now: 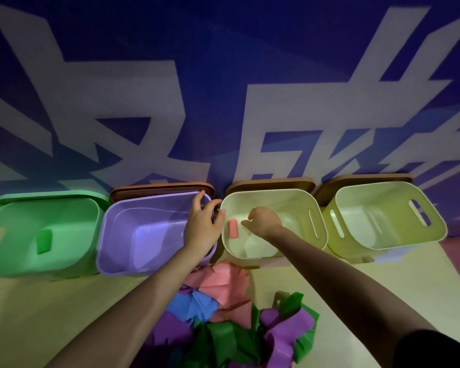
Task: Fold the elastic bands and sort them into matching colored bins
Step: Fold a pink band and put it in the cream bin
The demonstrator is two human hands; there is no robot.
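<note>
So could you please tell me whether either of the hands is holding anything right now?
Neither seems to. The right hand hovers empty in the cream bin beside the folded pink band; the left hand rests open over the purple bin.

Both forearms are bare; a dark sleeve (433, 349) covers the right upper arm, right of the band pile (223, 314).

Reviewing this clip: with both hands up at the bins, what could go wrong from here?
The folded pink band lies in the cream bin, so it may be missorted. The left hand rests on the purple bin rim and could shift it. The tangled pile of bands may drag extra colors along.
</note>
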